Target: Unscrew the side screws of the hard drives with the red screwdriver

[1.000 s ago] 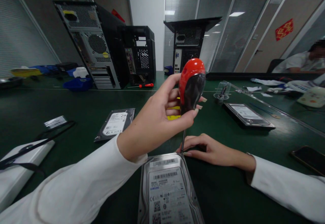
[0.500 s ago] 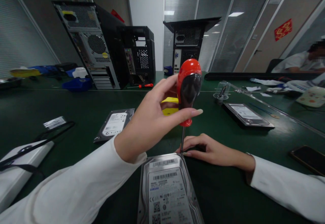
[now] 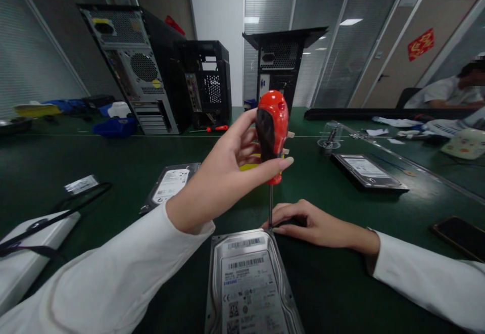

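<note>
My left hand is wrapped around the red and black handle of a screwdriver, which stands upright, shaft down. Its tip meets the far right corner of a silver Samsung hard drive lying label up on the table in front of me. Beside that corner, my right hand rests on the table with thumb and forefinger closed in around the shaft's lower end. Whether the fingertips pinch the shaft, the drive's corner or a screw is hidden. Behind my left hand a yellow object shows in part.
Other hard drives lie at left and right. A clear cup, a phone and a white box with a black strap are nearby. Computer cases stand behind; a person sits far right.
The screwdriver handle has turned within my left hand and leans slightly further left; my left fingers have shifted around it. My right hand and the hard drive stay in place.
</note>
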The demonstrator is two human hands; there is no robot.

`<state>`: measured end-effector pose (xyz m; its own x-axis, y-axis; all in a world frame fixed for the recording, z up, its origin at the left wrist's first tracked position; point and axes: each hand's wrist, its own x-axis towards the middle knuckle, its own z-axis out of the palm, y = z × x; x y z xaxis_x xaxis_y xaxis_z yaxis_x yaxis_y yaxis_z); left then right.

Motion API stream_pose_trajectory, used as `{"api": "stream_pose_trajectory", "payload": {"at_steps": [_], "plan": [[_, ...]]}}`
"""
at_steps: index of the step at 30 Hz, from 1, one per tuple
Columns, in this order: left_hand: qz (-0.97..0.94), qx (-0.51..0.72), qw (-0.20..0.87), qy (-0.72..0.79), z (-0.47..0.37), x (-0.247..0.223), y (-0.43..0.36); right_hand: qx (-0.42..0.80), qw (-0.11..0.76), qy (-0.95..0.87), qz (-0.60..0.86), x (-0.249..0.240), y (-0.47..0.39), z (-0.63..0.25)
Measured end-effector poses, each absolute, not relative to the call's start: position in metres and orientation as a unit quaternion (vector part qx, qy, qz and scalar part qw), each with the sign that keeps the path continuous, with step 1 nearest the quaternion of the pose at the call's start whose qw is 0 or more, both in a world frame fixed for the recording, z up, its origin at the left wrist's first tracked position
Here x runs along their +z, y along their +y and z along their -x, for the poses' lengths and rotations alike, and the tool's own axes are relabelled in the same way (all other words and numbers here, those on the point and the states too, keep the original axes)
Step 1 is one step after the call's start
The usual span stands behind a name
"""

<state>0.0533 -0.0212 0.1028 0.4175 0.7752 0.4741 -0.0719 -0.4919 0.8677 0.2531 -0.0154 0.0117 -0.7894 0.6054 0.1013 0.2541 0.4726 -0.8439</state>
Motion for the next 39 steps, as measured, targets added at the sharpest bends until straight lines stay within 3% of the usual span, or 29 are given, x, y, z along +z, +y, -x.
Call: {"api": "stream_pose_trajectory", "payload": {"at_steps": [14,23,39], "plan": [[-0.724,0.484,0.398,0.287,-0.0507,0.1034,-0.0217,0.443,0.196,-0.835,0.260,0.0109,-0.0149,-0.2542],[-0.714,0.470,0.467,0.227,-0.0516,0.1009,-0.0197,0.440,0.201,-0.836,0.259,0.0104,-0.0142,-0.2527],[-0.758,0.454,0.426,0.196,-0.0533,0.1012,-0.0250,0.436,0.205,-0.836,0.263,0.0119,-0.0159,-0.2524]]}}
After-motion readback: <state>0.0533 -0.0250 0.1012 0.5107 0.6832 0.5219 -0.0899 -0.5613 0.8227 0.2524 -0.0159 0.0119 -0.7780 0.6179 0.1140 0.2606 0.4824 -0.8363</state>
